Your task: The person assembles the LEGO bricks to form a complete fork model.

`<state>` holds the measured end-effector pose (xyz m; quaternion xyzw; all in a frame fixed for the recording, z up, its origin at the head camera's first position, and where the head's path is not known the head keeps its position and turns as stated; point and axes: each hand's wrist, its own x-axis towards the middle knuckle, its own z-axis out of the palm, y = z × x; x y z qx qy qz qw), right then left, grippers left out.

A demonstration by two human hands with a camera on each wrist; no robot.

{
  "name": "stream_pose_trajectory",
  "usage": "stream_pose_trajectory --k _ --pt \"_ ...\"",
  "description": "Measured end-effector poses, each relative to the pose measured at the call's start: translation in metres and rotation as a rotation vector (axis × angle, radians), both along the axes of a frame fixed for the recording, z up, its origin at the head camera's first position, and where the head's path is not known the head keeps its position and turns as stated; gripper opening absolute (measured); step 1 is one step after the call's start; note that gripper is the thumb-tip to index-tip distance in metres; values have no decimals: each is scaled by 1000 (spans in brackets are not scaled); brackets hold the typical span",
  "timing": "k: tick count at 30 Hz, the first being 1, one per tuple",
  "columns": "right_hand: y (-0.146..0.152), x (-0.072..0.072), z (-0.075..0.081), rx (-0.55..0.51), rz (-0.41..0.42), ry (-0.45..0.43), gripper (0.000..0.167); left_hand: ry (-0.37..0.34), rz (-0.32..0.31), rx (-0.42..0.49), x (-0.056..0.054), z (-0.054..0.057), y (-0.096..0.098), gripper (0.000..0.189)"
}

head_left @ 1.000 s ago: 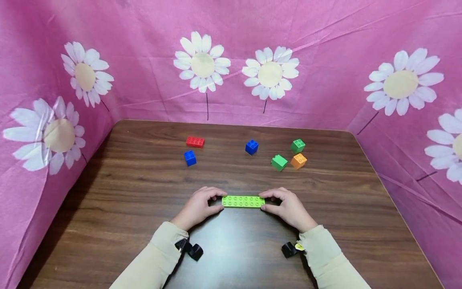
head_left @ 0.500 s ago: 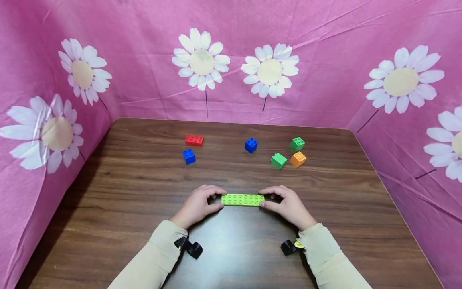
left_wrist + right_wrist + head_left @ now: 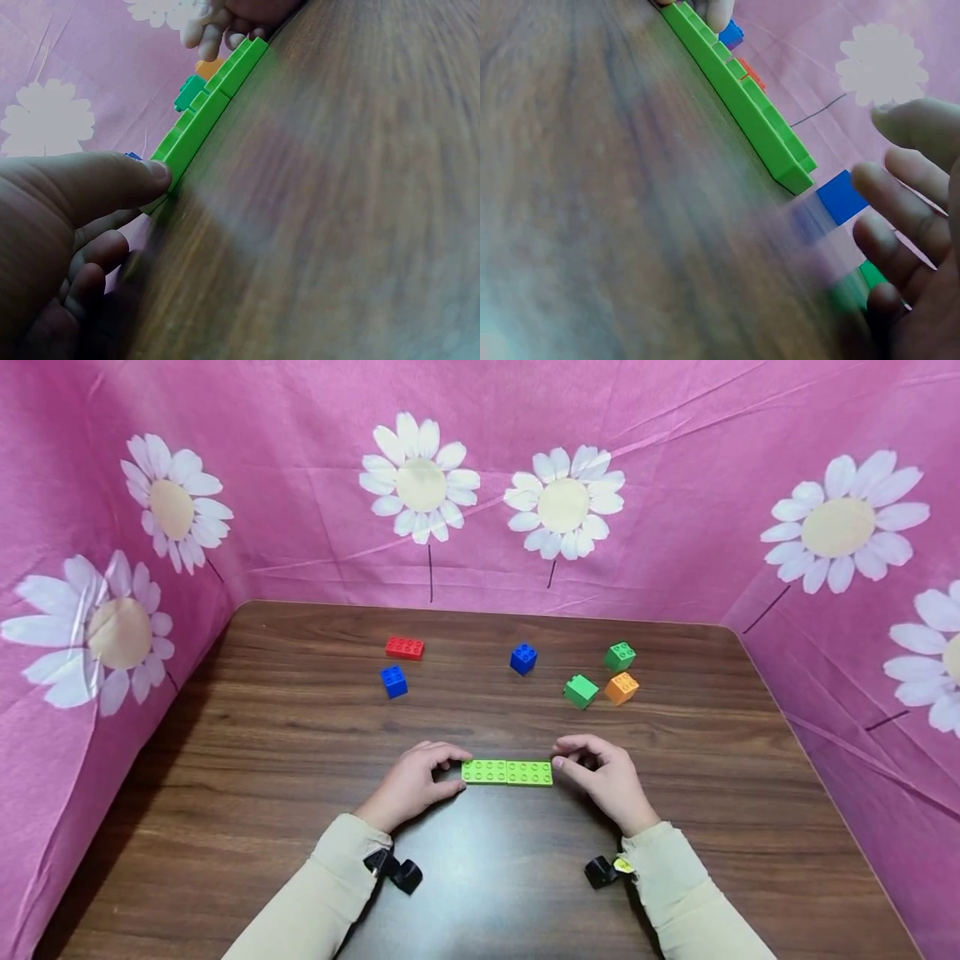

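Note:
Two lime-green toy building bricks lie end to end on the table in the head view, the left one [image 3: 484, 772] meeting the right one [image 3: 529, 773] in a straight row with studs up. My left hand [image 3: 409, 787] pinches the outer end of the left brick, thumb on the near side and a finger on the far side. In the left wrist view the thumb [image 3: 154, 174] presses the brick's side. My right hand [image 3: 609, 783] is just off the row's right end. The right wrist view shows its fingers [image 3: 900, 199] relaxed and apart from the brick.
Farther back on the wooden table [image 3: 300, 727] lie a red brick [image 3: 405, 648], a blue brick [image 3: 393, 682] and another blue brick [image 3: 523, 658]. To the right sit a green brick [image 3: 620, 657], a tipped green brick [image 3: 581, 692] and an orange brick [image 3: 622, 688]. Pink flowered cloth [image 3: 495, 577] borders the table.
My right hand has let go of the right lime-green brick and drawn a little to the right. The left hand still pinches its end; the row stays in place.

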<state>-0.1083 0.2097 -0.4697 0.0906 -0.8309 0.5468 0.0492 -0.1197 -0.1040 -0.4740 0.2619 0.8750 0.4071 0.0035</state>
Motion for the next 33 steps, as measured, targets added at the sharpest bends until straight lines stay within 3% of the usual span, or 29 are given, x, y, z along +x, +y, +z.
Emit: stream_pose_trajectory --k 8,18,26,33 --pt "0 -3 0 -145 -213 106 18 2 4 3 -1 0 0 32" --pt "-1 -6 4 -159 -381 149 20 -4 6 6 -1 -1 0 32" --pt "-10 1 28 -187 -471 199 21 -7 6 7 0 -1 -1 32" --pt "-7 -2 29 -216 -498 195 27 -5 2 15 0 0 -1 32"
